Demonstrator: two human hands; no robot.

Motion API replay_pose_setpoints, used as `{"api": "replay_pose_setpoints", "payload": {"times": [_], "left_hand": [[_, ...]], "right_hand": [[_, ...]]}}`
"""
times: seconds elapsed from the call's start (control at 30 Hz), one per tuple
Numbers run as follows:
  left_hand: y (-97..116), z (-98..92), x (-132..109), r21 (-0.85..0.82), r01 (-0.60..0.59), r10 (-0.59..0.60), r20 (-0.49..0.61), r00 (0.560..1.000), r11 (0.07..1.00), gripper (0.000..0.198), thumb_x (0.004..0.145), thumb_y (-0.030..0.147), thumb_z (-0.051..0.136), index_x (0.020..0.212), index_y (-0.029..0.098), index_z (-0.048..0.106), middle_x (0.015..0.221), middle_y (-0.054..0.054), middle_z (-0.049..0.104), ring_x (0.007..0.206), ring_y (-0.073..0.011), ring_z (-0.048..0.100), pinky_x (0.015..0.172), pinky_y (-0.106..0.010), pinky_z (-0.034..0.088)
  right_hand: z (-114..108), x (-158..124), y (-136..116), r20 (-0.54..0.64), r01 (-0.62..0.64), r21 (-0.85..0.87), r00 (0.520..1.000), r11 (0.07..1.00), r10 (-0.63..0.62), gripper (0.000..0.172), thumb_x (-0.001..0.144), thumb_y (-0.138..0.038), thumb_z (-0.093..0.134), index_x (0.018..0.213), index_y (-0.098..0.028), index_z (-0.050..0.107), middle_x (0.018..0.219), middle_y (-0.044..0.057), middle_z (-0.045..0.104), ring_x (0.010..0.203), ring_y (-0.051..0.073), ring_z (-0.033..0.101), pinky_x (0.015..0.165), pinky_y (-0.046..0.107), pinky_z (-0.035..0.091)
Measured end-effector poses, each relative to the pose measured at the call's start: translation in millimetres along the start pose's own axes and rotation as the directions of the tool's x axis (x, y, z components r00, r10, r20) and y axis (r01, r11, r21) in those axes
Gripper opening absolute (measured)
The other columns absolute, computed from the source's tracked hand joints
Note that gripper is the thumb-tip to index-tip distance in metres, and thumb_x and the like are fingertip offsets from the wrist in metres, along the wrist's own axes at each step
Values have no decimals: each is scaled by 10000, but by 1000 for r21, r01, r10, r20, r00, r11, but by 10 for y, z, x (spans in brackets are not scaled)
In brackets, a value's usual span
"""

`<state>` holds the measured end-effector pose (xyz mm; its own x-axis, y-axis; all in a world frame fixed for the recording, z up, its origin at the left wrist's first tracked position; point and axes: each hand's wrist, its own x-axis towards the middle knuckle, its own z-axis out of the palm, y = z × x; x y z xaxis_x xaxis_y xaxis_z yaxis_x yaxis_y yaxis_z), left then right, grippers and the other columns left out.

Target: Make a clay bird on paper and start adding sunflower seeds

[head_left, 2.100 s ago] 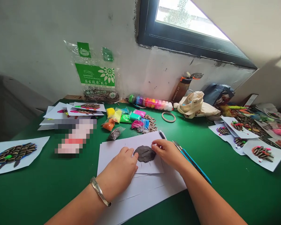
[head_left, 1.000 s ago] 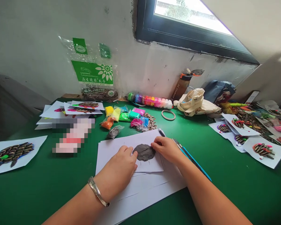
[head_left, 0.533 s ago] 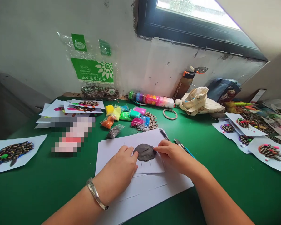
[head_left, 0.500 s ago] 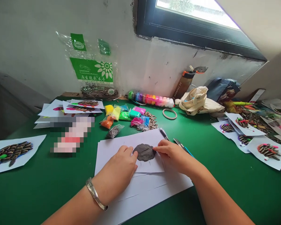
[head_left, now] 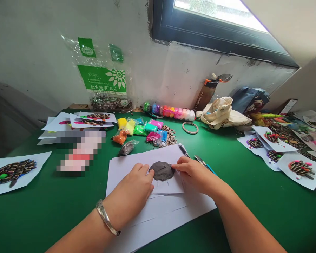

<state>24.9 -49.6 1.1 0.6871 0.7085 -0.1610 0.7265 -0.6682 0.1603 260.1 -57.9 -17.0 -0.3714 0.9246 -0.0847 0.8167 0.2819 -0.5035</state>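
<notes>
One grey clay-like disc (head_left: 162, 171), lying on white paper (head_left: 174, 188).
Left hand (head_left: 134, 182) is resting fingers against its left edge, right hand (head_left: 196, 174) is touching the right, seemingly steadying it (pinching or not: cannot tell).

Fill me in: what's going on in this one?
Someone's left-hand grip rests at the left edge of a flat, dark grey patch, and the right-hand grip is at its right edge. The patch, clay-like in look, lies on a small white sheet over larger papers. Beyond it lie colorful packets and a pile of seeds; seed-covered pictures lie to both sides.
</notes>
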Motion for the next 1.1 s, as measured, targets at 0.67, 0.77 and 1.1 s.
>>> {"api": "replay_pose_setpoints", "payload": {"times": [0.67,0.77,1.1], "left_hand": [[-3,22,6,-12,1,-1,-31,1000,1000,245,900,142,516,1107,107,643,1083,-157,616,1047,-302,543,892,-444,485],[-2,25,7,-8,-1,1,-31,1000,1000,255,903,147,514,1120,104,639,1090,-157,617,1054,-304,537,898,-445,481],[13,-5,1,21,-9,10,-19,1000,1000,252,906,149,509,1113,102,646,1103,-164,624,1045,-303,544,899,-439,475]], "right_hand": [[-18,-29,32,-19,-14,56,1000,998,16,443,890,-78,414,1163,-287,693,993,33,641,867,148,614,777,258,450],[-2,-18,13,-39,-37,42,999,998,38,487,890,-67,396,1268,-271,624,995,46,634,865,154,612,791,270,450],[-61,-34,-50,40,-11,-70,999,998,14,398,870,-59,416,998,-258,736,1001,47,625,840,155,610,737,258,430]]}}
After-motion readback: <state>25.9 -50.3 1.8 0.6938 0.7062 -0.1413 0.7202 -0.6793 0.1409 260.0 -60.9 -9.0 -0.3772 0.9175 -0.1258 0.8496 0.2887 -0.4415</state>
